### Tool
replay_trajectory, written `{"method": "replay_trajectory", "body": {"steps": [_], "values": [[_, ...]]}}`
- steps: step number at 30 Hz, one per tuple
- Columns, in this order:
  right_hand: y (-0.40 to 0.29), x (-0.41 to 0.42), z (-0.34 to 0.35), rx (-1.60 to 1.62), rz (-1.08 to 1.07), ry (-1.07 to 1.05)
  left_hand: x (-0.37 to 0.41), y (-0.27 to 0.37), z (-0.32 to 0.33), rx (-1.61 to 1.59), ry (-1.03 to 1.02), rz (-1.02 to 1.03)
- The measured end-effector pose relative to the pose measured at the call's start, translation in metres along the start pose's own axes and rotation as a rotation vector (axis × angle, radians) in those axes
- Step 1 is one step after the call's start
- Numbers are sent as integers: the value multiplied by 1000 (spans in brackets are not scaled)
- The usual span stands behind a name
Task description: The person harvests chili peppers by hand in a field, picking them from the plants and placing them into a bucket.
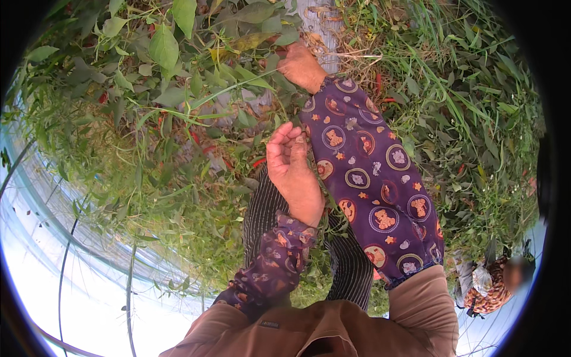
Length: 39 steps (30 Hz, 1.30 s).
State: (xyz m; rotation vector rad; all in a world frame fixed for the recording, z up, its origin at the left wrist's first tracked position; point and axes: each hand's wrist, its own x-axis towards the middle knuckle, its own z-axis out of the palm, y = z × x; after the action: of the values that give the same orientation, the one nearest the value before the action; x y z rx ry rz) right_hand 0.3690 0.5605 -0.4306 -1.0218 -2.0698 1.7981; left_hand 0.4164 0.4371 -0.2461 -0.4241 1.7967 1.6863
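My right hand [301,67] reaches forward into the leaves of a pepper plant [250,42], beside a pale strip of ground cover. Leaves hide its fingertips, so its grip does not show. Nearer my body, my left hand [294,174] is raised palm up with the fingers curled and the thumb bent towards them. Nothing shows clearly in it. Red chili peppers [195,136] hang or lie low among the stems to the left of it. Another red chili [258,162] is close to my left fingers. Patterned purple sleeve covers [366,174] wrap both forearms.
Dense pepper foliage [473,134] and long grass [428,76] stand on the right, with a red chili [378,83] among dry stalks. Clear plastic sheeting over thin hoops [67,250] curves along the left. Another person [488,283] is low at the far right.
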Motion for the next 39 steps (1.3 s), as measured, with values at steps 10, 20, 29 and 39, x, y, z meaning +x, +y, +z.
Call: {"method": "replay_trajectory", "body": {"steps": [10, 20, 29, 39], "values": [[-108, -63, 27, -215, -334, 108, 61, 48, -32, -73, 135, 101], [-142, -108, 11, -158, 7, 267, 71, 56, -17, -84, 17, -176], [-163, -110, -1, -339, 43, 166, 75, 49, -29, -247, 35, -202], [-172, -135, -4, -346, 66, 32, 70, 63, -30, -186, 79, -118]]}}
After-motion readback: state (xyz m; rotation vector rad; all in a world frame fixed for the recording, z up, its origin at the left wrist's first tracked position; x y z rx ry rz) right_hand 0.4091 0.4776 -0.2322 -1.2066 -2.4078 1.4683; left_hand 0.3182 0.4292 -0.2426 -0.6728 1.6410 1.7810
